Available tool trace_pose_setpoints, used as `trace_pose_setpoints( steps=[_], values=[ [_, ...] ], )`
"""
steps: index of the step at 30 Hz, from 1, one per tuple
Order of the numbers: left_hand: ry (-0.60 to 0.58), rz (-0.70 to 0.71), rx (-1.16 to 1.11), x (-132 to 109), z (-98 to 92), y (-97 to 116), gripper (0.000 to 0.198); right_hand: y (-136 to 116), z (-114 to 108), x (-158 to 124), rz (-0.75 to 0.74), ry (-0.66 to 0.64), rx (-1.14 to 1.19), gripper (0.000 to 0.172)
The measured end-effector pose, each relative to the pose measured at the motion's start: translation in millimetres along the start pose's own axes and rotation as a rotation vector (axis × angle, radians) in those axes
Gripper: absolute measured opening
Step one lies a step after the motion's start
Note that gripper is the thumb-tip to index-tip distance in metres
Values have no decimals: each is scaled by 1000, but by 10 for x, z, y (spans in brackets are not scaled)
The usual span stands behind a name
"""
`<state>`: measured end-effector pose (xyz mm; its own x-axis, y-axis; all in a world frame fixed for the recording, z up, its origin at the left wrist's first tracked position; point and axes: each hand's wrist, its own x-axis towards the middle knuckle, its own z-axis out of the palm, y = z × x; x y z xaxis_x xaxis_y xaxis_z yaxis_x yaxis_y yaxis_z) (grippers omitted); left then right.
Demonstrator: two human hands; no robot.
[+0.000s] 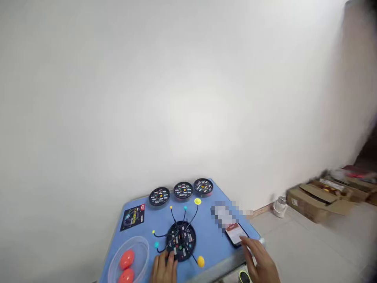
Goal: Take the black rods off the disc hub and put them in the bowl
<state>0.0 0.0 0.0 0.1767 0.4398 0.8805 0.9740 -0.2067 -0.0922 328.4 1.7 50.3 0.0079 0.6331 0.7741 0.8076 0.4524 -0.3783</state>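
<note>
We have our two hands well apart along the near side of a blue tabletop [212, 243]. Our left hand [164, 267] has its fingertips at the near rim of a black round base [184, 245]; we cannot tell whether they grip it or only rest against it. That base lies just beyond our left hand and a little to its right, with thin dark stalks fanning out from it. Away from our hands rise a small orange ball [171, 207], a teal ball [185, 207] and a wider yellow piece [197, 201]; nearer our left hand are a small yellow-green tip [153, 232] and another teal ball [156, 245], while a yellow-orange ball [200, 261] sits between our two hands. Our right hand [259, 259] has its thumb and forefinger parted, a fingertip at the near corner of a phone [235, 234]; whether it touches, we cannot tell. To the left of our left hand, a clear bowl [148, 255] holds two red balls [127, 259], and farther beyond it lies a dark printed card [132, 217]. Three black printed discs [183, 190] line the far edge, well beyond both hands. Off to the right of our right hand, on the floor, we see a white container [279, 206] and open cardboard boxes [312, 202].
</note>
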Motion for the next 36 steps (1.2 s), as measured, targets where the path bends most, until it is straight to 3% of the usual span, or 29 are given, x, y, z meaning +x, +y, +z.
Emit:
trace_pose_setpoints(
  steps=[4,9,12,15,18,20,25,27,32,36],
  values=[
    [-85,-48,-95,-85,42,10,28,141,-45,66,77,1,5,24],
    [-142,-119,-105,-83,-23,89,28,-385,-134,303,88,-129,266,29],
    [-143,-166,-88,-45,-41,193,26,-740,-132,652,109,-364,392,34],
    [-101,-200,-153,-6,-50,330,25,-915,-75,976,96,-630,348,44],
    [-115,-192,-269,64,-95,466,29,-970,-39,1058,20,-886,342,40],
    [-195,-164,-353,148,-149,539,33,-1010,-34,976,-25,-968,330,28],
    [-443,-206,-509,419,-289,658,24,-1112,93,645,-134,-1024,112,15],
    [-487,-198,-553,482,-323,684,20,-1082,200,552,-173,-989,119,21],
    [-508,-189,-636,476,-344,725,25,-936,404,433,-164,-930,168,23],
    [-418,-219,-625,470,-343,730,18,-997,417,441,-209,-963,118,19]
  ],
)
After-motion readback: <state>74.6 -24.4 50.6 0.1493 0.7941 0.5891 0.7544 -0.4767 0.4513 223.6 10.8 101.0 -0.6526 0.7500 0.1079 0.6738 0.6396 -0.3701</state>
